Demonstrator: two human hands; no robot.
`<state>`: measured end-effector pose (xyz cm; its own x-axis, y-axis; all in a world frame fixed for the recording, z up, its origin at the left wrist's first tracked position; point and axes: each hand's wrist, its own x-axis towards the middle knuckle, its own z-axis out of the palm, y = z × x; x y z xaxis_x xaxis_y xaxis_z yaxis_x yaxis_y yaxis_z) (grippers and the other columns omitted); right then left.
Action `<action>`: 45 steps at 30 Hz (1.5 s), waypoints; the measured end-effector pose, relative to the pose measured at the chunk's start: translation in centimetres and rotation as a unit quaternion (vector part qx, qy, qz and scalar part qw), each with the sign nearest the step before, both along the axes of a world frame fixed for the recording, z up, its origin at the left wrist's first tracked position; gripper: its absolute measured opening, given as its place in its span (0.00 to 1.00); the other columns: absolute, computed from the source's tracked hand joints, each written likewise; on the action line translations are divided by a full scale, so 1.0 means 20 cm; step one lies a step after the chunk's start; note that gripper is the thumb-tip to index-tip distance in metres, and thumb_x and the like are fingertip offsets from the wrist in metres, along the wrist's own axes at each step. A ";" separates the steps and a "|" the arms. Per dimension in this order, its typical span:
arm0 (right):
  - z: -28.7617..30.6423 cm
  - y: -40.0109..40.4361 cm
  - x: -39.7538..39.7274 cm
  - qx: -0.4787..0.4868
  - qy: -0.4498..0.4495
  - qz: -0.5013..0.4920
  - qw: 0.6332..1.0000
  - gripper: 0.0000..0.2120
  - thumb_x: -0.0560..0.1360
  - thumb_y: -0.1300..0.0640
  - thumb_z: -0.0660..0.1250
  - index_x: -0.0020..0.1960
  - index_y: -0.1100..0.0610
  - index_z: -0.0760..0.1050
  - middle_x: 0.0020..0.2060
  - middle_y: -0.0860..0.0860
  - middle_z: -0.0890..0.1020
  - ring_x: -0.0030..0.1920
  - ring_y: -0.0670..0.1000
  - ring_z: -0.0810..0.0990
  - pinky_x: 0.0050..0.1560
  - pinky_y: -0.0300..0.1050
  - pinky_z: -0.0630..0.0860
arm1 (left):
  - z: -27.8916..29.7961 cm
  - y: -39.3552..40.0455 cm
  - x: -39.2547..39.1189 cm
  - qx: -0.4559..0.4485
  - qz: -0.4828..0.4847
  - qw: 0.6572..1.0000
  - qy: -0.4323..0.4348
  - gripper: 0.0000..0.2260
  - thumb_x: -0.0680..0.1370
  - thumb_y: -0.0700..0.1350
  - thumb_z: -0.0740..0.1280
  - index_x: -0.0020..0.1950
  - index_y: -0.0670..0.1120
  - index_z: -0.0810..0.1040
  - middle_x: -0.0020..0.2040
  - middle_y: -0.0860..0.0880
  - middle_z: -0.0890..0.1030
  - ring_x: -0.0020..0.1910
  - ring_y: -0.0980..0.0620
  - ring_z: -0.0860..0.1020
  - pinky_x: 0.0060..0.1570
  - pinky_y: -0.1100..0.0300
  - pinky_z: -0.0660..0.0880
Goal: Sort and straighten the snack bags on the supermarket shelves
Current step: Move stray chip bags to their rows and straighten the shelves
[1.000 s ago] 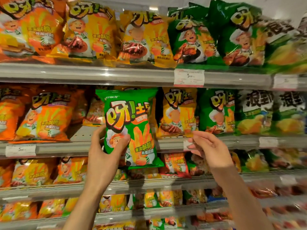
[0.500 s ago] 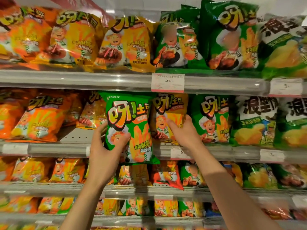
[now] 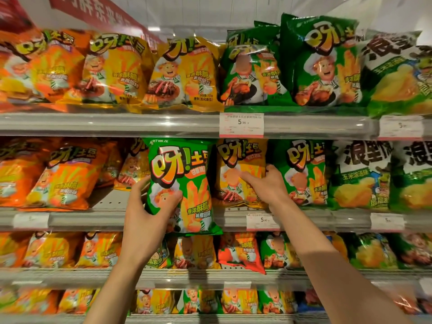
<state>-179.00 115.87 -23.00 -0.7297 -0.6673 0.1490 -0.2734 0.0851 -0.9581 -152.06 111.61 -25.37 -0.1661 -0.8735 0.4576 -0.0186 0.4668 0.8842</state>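
I held the green snack bag [image 3: 181, 185] upright in my left hand [image 3: 146, 220], in front of the middle shelf [image 3: 93, 219], its lower edge hanging past the shelf lip and its right side overlapping the yellow bag [image 3: 240, 171] standing there. The fingers [image 3: 140, 185] of that hand were wrapped round the bag's left edge with the thumb pressed on its face, so it was pinched at the lower left. I judged the bag light, air-filled and soft, with slick glossy film that could slide or crumple; the firmer side seams or the top seal looked like the safest places to take hold, with gentle pressure so the contents would not break. My right hand [image 3: 268, 185] lay on the yellow bag, index finger stretched across its front and the other fingers curled round its right edge, next to the green bag on the shelf [image 3: 301, 174]. Compared with half a second earlier, the right hand had closed further round that yellow bag's edge, my view had tilted up so the red banner [image 3: 98, 15] showed more, and the green snack bag had stayed in the same grasp.
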 end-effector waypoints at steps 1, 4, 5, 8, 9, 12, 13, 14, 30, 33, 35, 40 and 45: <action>0.00 0.00 -0.02 -0.005 -0.015 0.006 1.000 0.29 0.70 0.46 0.81 0.64 0.56 0.74 0.55 0.52 0.85 0.53 0.52 0.85 0.55 0.52 0.83 | 0.00 0.00 0.01 0.001 -0.001 1.000 0.003 0.23 0.75 0.52 0.75 0.66 0.60 0.69 0.49 0.76 0.76 0.49 0.78 0.75 0.44 0.74 0.71; 0.02 0.01 -0.04 -0.016 -0.051 0.028 0.998 0.25 0.71 0.48 0.79 0.62 0.52 0.73 0.51 0.50 0.84 0.53 0.54 0.86 0.58 0.58 0.83 | 0.00 0.00 0.02 0.004 0.000 1.000 0.005 0.24 0.74 0.54 0.75 0.67 0.59 0.69 0.52 0.71 0.75 0.49 0.79 0.75 0.46 0.70 0.71; 0.02 0.00 -0.06 -0.022 -0.062 0.029 0.997 0.27 0.72 0.48 0.79 0.64 0.52 0.72 0.53 0.51 0.85 0.54 0.54 0.86 0.58 0.58 0.83 | 0.00 -0.01 0.03 0.005 0.000 1.000 0.004 0.25 0.73 0.55 0.75 0.67 0.60 0.69 0.52 0.70 0.75 0.49 0.78 0.75 0.47 0.69 0.71; 0.02 0.00 -0.09 -0.031 -0.084 0.015 0.996 0.29 0.72 0.47 0.79 0.67 0.54 0.72 0.56 0.54 0.84 0.54 0.54 0.85 0.59 0.57 0.83 | 0.00 -0.02 0.03 0.004 0.000 1.000 0.003 0.24 0.74 0.52 0.75 0.66 0.58 0.70 0.52 0.67 0.78 0.49 0.75 0.77 0.42 0.74 0.74; 0.01 0.00 -0.10 -0.038 -0.091 0.010 0.995 0.29 0.72 0.48 0.79 0.67 0.55 0.72 0.56 0.54 0.84 0.54 0.54 0.85 0.58 0.56 0.83 | -0.01 -0.02 0.03 0.002 0.001 1.000 0.002 0.23 0.75 0.50 0.75 0.66 0.56 0.70 0.52 0.66 0.78 0.47 0.76 0.77 0.40 0.77 0.73; 0.01 0.00 -0.11 -0.037 -0.102 0.011 0.994 0.24 0.74 0.48 0.77 0.64 0.53 0.71 0.55 0.54 0.84 0.53 0.54 0.85 0.57 0.56 0.83 | 0.00 -0.02 0.04 0.000 0.004 1.000 -0.004 0.23 0.76 0.48 0.75 0.67 0.55 0.70 0.53 0.66 0.76 0.47 0.79 0.76 0.38 0.82 0.70; 0.01 0.00 -0.12 -0.038 -0.105 0.007 0.994 0.24 0.75 0.48 0.76 0.65 0.54 0.71 0.54 0.54 0.84 0.53 0.54 0.85 0.57 0.56 0.83 | 0.00 -0.03 0.04 0.000 0.006 1.000 -0.008 0.23 0.76 0.49 0.75 0.67 0.55 0.69 0.53 0.67 0.76 0.47 0.79 0.75 0.39 0.82 0.70; 0.02 0.01 -0.12 -0.040 -0.109 0.004 0.993 0.26 0.75 0.47 0.76 0.67 0.56 0.71 0.55 0.54 0.84 0.53 0.54 0.85 0.57 0.56 0.83 | 0.00 -0.04 0.04 0.000 0.007 1.000 -0.008 0.24 0.76 0.50 0.75 0.68 0.56 0.69 0.54 0.67 0.76 0.48 0.79 0.75 0.40 0.81 0.70; 0.06 0.00 -0.02 -0.032 -0.104 0.124 0.986 0.21 0.75 0.42 0.74 0.60 0.56 0.80 0.49 0.53 0.89 0.50 0.53 0.88 0.57 0.56 0.83 | 0.00 -0.06 0.17 0.012 0.040 0.999 -0.001 0.25 0.73 0.55 0.75 0.67 0.59 0.69 0.59 0.64 0.77 0.59 0.62 0.78 0.60 0.52 0.77; 0.07 0.03 -0.01 -0.016 -0.128 0.145 0.981 0.25 0.75 0.45 0.74 0.66 0.57 0.76 0.51 0.54 0.88 0.50 0.53 0.88 0.52 0.54 0.84 | -0.01 -0.07 0.19 0.019 0.039 0.999 -0.004 0.25 0.73 0.57 0.75 0.67 0.61 0.69 0.62 0.61 0.78 0.62 0.55 0.79 0.63 0.44 0.77; 0.06 0.06 0.01 -0.014 -0.115 0.137 0.984 0.29 0.73 0.43 0.76 0.68 0.55 0.73 0.53 0.53 0.87 0.50 0.53 0.88 0.49 0.53 0.85 | -0.01 -0.07 0.19 0.019 0.039 0.999 -0.008 0.26 0.73 0.58 0.74 0.67 0.62 0.69 0.64 0.58 0.78 0.63 0.53 0.79 0.64 0.44 0.77; 0.03 0.24 0.08 0.020 -0.030 0.126 0.991 0.28 0.73 0.44 0.75 0.67 0.52 0.69 0.53 0.48 0.84 0.48 0.48 0.87 0.45 0.46 0.83 | -0.03 -0.07 0.18 0.024 0.025 0.999 -0.002 0.26 0.74 0.53 0.75 0.70 0.56 0.70 0.57 0.65 0.78 0.53 0.68 0.80 0.54 0.57 0.78; -0.04 0.48 0.06 0.045 0.021 0.124 0.991 0.20 0.74 0.46 0.74 0.63 0.47 0.77 0.52 0.45 0.87 0.47 0.43 0.87 0.45 0.42 0.83 | -0.07 -0.02 0.13 0.033 -0.013 0.999 0.003 0.27 0.71 0.58 0.74 0.68 0.58 0.71 0.54 0.64 0.82 0.52 0.65 0.82 0.52 0.58 0.79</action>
<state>-177.78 125.49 -23.81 -0.5358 -0.8375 0.1070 -0.3355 0.0949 -0.9373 -149.48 111.24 -26.69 -0.1860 -0.8975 0.3998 -0.0025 0.4073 0.9133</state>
